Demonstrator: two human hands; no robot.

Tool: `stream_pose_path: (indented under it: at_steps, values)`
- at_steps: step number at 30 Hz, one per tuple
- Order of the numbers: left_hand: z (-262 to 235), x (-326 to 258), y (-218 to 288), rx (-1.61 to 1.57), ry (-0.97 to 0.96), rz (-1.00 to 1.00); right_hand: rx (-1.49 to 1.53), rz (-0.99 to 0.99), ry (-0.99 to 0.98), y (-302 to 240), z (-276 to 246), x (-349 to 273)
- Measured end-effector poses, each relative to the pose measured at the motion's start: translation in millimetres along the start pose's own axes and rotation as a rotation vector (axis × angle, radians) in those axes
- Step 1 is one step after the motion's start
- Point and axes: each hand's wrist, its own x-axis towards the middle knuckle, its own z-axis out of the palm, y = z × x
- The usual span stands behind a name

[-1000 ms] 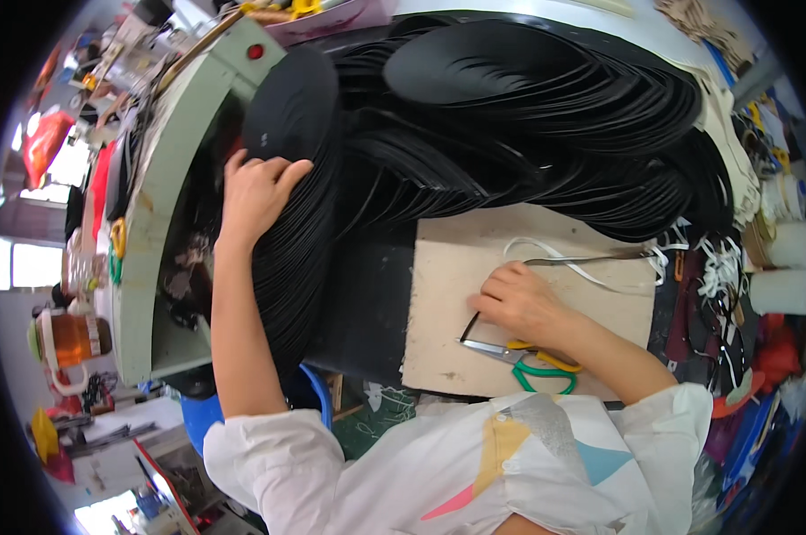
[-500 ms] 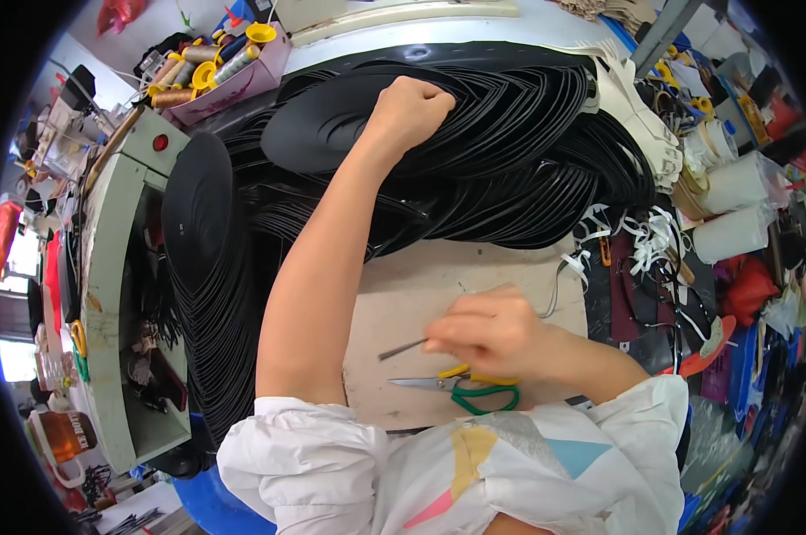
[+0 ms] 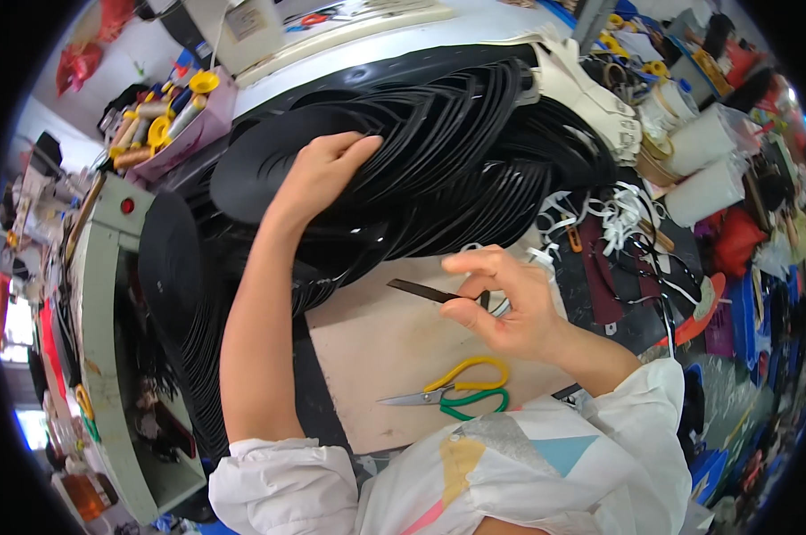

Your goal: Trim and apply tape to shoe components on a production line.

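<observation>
My left hand (image 3: 322, 174) is closed against the upper side of a fanned stack of thin black rounded pieces (image 3: 260, 152). Its fingertips are turned away, so what they pinch is hidden. Above the beige board (image 3: 349, 357), my right hand (image 3: 514, 299) holds a narrow dark blade-like tool (image 3: 421, 291), its flat end pointing left. Thumb and index finger are spread, and the tool's rear runs back into the hand. Below it, scissors (image 3: 461, 390) with one yellow and one green handle lie on the board, blades to the left.
A second black stack (image 3: 166, 267) hangs down at the left beside a pale green metal cabinet (image 3: 108, 259). A pink box (image 3: 184, 138) of thread spools stands at the back left. White ties (image 3: 630, 218), off-white pieces (image 3: 590, 102) and white rolls (image 3: 706, 192) sit at the right.
My right hand has risen, its thumb and index finger now apart, and the dark tool shows more broadly. My left hand stays at the black stack. The whole view has shifted and turned slightly.
</observation>
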Motion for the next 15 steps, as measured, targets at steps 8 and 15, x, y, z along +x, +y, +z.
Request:
stream_pose_path:
  at_steps: [8, 15]
  values:
    - [8.6, 6.0, -8.7, -0.055, 0.446, 0.115, 0.115, -0.077, -0.099, -3.3, -8.4, 5.8]
    - [-45.8, -115.4, 50.6, -0.234, 1.207, 0.221, 0.415, 0.242, -0.095, -1.3, -16.2, 0.3]
